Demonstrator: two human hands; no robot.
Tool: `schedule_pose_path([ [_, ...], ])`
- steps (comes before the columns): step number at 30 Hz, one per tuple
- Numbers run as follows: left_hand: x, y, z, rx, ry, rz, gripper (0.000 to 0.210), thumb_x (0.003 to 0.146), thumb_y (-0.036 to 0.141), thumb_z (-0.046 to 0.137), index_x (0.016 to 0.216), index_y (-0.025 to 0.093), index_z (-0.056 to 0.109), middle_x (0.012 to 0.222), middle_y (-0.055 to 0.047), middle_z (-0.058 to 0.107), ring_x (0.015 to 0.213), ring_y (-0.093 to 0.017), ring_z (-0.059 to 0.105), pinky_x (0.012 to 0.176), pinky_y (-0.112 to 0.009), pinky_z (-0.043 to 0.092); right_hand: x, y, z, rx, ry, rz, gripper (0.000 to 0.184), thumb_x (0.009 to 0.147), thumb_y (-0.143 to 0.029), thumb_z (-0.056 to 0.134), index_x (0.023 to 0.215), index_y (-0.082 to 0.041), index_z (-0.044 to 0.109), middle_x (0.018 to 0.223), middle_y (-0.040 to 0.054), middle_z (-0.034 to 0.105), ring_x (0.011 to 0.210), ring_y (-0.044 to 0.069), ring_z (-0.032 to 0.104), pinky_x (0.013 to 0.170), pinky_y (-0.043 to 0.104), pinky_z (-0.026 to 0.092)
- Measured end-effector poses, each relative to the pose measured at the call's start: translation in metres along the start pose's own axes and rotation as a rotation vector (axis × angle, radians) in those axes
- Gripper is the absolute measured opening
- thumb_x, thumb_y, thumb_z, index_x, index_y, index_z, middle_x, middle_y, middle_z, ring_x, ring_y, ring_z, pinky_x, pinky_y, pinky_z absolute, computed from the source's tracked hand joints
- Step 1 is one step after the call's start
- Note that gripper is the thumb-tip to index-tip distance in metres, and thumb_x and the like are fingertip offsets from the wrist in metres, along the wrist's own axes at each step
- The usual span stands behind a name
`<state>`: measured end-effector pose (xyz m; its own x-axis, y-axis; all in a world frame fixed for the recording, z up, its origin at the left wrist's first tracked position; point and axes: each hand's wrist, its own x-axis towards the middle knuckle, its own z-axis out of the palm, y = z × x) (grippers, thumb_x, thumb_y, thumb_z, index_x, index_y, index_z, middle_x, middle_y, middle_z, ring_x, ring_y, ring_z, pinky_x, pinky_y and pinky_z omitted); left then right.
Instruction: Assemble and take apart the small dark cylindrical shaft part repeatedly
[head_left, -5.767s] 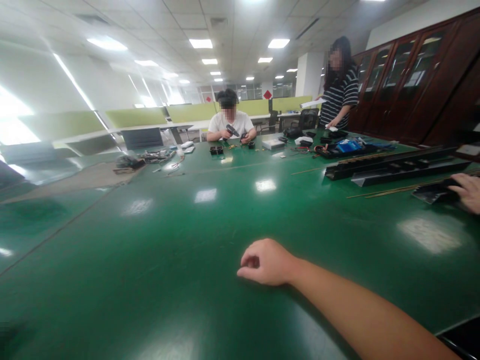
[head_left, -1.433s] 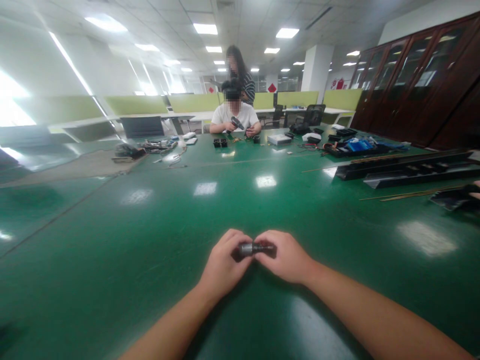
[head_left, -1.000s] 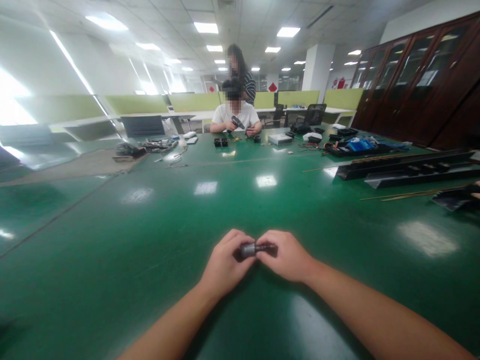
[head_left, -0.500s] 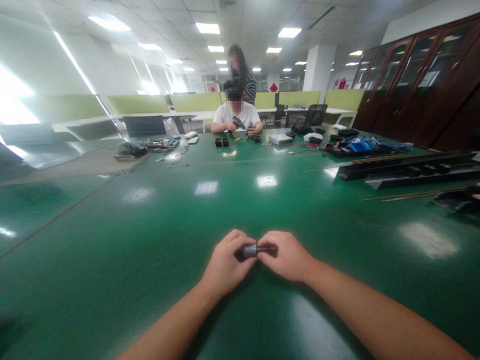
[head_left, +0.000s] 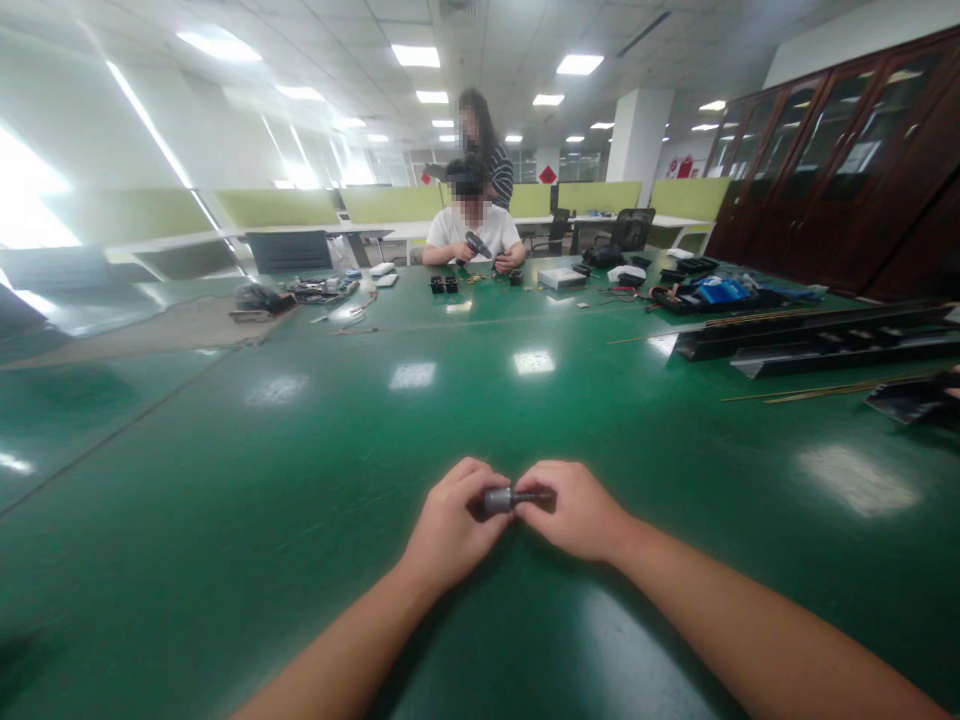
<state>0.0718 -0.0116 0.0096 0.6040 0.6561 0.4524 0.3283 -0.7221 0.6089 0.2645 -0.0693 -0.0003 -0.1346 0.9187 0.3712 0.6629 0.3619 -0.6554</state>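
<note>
My left hand [head_left: 454, 520] is closed around a small grey metal cylinder [head_left: 498, 500], its fingers curled about the left end. From the cylinder's right side runs a thin dark shaft [head_left: 531, 496], and my right hand [head_left: 574, 510] pinches it between thumb and fingers. The piece lies level, low over the green tabletop [head_left: 465, 430]. My fingertips hide both of its ends, and I cannot make out exactly what kind of part it is. The two hands nearly meet at the middle.
Across the table a seated person [head_left: 480, 230] holds a power drill [head_left: 478, 245] among small black parts [head_left: 443, 285]. Another person [head_left: 495, 150] stands behind. Black metal channels [head_left: 825, 335] and thin rods [head_left: 817, 388] lie right. A dark object [head_left: 911, 398] is at the right edge.
</note>
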Motion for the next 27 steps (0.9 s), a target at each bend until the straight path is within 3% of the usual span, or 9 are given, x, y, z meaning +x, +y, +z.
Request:
schedule_pose_path([
  [27, -0.0010, -0.0030, 0.0009, 0.020, 0.002, -0.002, 0.014, 0.079, 0.018, 0.070, 0.093, 0.021, 0.069, 0.091, -0.004, 0.063, 0.085, -0.017, 0.060, 0.074, -0.028, 0.049, -0.0001, 0.0000, 0.0001, -0.005, 0.014, 0.009, 0.008, 0.079, -0.019, 0.069, 0.087, -0.021, 0.073, 0.082, 0.0015, 0.071, 0.074, 0.016, 0.063, 0.067, 0.026, 0.044],
])
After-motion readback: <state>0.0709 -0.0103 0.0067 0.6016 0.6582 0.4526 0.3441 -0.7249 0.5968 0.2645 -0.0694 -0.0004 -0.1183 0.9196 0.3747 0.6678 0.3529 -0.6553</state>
